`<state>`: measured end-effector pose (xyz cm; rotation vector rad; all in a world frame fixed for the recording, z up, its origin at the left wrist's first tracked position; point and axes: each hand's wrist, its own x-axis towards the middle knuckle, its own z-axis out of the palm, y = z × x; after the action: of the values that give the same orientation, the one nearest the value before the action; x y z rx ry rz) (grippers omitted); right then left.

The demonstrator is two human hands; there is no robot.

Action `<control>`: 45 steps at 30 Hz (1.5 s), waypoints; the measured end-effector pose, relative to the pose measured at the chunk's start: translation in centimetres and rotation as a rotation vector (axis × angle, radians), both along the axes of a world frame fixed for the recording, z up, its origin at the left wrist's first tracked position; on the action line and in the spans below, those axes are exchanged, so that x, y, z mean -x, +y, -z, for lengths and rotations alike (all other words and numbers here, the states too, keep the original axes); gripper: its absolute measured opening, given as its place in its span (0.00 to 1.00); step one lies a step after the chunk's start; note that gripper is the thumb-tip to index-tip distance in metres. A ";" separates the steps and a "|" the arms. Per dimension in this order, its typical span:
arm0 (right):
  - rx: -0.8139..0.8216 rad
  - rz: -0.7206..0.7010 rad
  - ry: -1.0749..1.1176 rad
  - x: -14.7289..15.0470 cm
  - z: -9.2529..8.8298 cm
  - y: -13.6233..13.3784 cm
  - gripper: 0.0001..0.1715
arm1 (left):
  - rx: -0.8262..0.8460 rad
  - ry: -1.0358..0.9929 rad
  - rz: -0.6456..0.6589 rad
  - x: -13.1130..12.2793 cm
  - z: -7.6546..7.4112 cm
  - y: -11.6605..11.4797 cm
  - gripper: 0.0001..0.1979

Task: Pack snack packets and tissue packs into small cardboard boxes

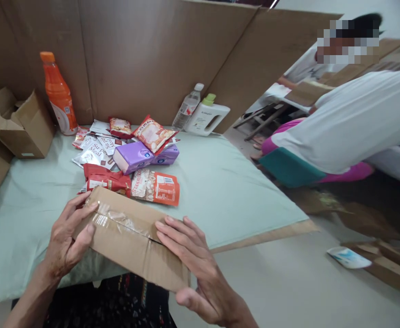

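A taped cardboard box (135, 237) lies tilted at the table's near edge, with clear tape along its top seam. My left hand (72, 232) grips its left end, fingertips over the top and thumb on the near side. Across the right end lies my right hand (193, 264), its fingers on the top flap by the seam and its thumb by the lower corner. Just beyond the box are a red snack packet (106, 178) and an orange-and-white snack pouch (156, 186). Behind these, purple tissue packs (135, 156) sit under a red-and-white snack bag (154, 134).
Silver sachets (92, 152) lie left of the tissues. An orange bottle (59, 95), a clear bottle (188, 107) and a white jug (207, 116) stand along a cardboard partition (166, 59). Open cartons (25, 127) stand left. Another person (353, 123) sits to the right.
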<state>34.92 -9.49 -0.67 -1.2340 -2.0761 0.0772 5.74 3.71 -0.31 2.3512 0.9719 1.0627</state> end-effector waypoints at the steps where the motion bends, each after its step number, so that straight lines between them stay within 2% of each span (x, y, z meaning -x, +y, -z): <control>1: -0.001 -0.004 0.009 0.0 -0.1 0.0 0.45 | -0.006 0.000 -0.002 0.0 0.0 -0.1 0.18; 7: 0.008 -0.020 0.051 -0.2 -2.0 1.2 0.40 | -0.048 -0.021 0.022 0.0 -0.1 0.0 0.17; 11: 0.071 -0.035 -0.030 0.0 -3.2 2.5 0.38 | -0.033 -0.018 0.015 0.0 -0.3 0.0 0.18; 14: 0.087 -0.051 -0.069 0.3 -3.3 3.0 0.37 | -0.027 -0.032 0.016 -0.1 -0.2 0.0 0.19; 19: 0.082 0.019 -0.111 0.9 -3.2 2.7 0.30 | -0.030 -0.051 0.035 -0.3 0.0 0.0 0.19; 29: 0.055 0.035 -0.075 1.1 -2.5 3.0 0.24 | -0.051 -0.044 0.020 -0.2 0.5 0.1 0.16; 32: 0.065 0.011 -0.037 0.9 -2.4 2.9 0.27 | -0.052 -0.058 0.012 -0.1 0.4 0.1 0.16; 38: 0.091 -0.029 -0.097 0.4 -3.0 2.1 0.43 | -0.074 -0.045 0.020 0.0 0.4 -0.1 0.16; 45: 0.181 -0.038 -0.170 0.6 -3.1 2.3 0.45 | -0.078 -0.070 0.028 -0.2 0.8 0.1 0.16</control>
<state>34.36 -7.20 2.47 -1.3489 -2.2809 0.1871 5.96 3.85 -1.08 2.3650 0.8848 1.1844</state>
